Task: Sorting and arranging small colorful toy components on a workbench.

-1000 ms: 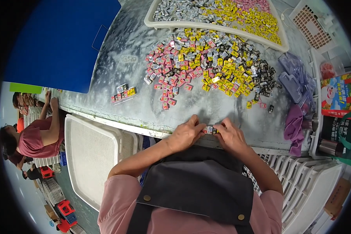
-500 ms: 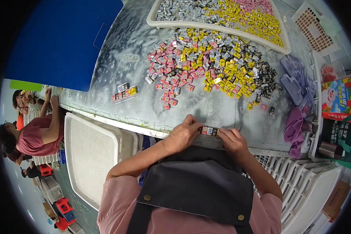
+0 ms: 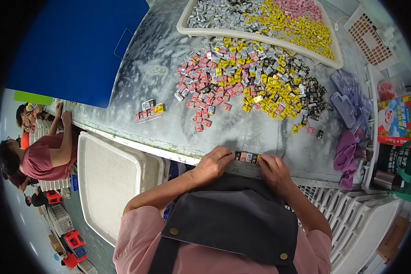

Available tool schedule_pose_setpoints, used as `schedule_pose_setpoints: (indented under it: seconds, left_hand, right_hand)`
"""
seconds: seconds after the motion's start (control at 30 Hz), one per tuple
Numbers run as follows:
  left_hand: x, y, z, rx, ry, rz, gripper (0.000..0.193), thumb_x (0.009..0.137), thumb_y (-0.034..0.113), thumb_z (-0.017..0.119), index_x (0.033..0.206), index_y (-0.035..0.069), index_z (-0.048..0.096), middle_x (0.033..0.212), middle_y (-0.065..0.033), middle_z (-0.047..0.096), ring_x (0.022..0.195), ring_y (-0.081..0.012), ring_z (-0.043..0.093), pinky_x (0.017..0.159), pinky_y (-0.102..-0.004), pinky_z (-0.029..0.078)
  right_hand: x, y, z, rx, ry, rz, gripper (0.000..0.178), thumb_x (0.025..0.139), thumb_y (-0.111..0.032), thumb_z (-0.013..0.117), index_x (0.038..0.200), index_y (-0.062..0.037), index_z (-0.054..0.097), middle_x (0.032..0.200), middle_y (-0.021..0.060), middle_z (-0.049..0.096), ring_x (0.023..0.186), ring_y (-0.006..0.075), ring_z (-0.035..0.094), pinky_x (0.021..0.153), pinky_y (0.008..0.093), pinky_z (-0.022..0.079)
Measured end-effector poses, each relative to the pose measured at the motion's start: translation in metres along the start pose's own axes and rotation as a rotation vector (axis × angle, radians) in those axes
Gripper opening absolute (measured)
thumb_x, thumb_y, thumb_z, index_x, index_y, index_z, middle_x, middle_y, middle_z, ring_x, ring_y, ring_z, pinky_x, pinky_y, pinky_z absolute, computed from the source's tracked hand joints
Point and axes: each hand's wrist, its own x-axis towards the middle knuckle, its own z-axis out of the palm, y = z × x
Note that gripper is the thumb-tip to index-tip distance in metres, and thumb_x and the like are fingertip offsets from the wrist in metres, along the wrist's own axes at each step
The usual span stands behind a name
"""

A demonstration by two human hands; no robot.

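Observation:
At the table's near edge, a short row of small wrapped blocks point(image 3: 247, 157) in black, pink, white and yellow lies side by side. My left hand point(image 3: 213, 164) closes its fingertips at the row's left end. Against the right end press the bent fingers of my right hand point(image 3: 275, 171). Beyond them spreads a loose pile of the same small blocks point(image 3: 242, 82), pink at left, yellow in the middle, black at right. A little cluster of blocks point(image 3: 149, 110) sits apart to the left, by a clear strip.
A white tray point(image 3: 260, 36) full of blocks stands at the back. Clear purple plastic cases point(image 3: 347, 100) and a purple cloth point(image 3: 346, 157) lie at right. A blue board point(image 3: 73, 50) covers the far left. White crates point(image 3: 109, 178) stand below the table; a co-worker point(image 3: 50, 155) is at left.
The whole view has shifted slightly. My left hand's raised fingers have come down beside the row's left end, and my right fingers stay at the other end.

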Motion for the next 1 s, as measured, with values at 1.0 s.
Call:
schedule_pose_setpoints:
  seconds: [1.0]
  left_hand:
    - [0.095, -0.022, 0.028, 0.457, 0.055, -0.003, 0.052, 0.087, 0.02, 0.068, 0.13, -0.007, 0.055, 0.139, -0.0249, 0.045, 0.125, -0.042, 0.045, 0.108, -0.0529, 0.036]
  right_hand:
    - [0.083, 0.065, 0.017, -0.132, 0.155, 0.355, 0.02, 0.09, -0.004, 0.064, 0.109, -0.0006, 0.066, 0.104, 0.0142, 0.057, 0.095, 0.0343, 0.06, 0.079, 0.0425, 0.051]
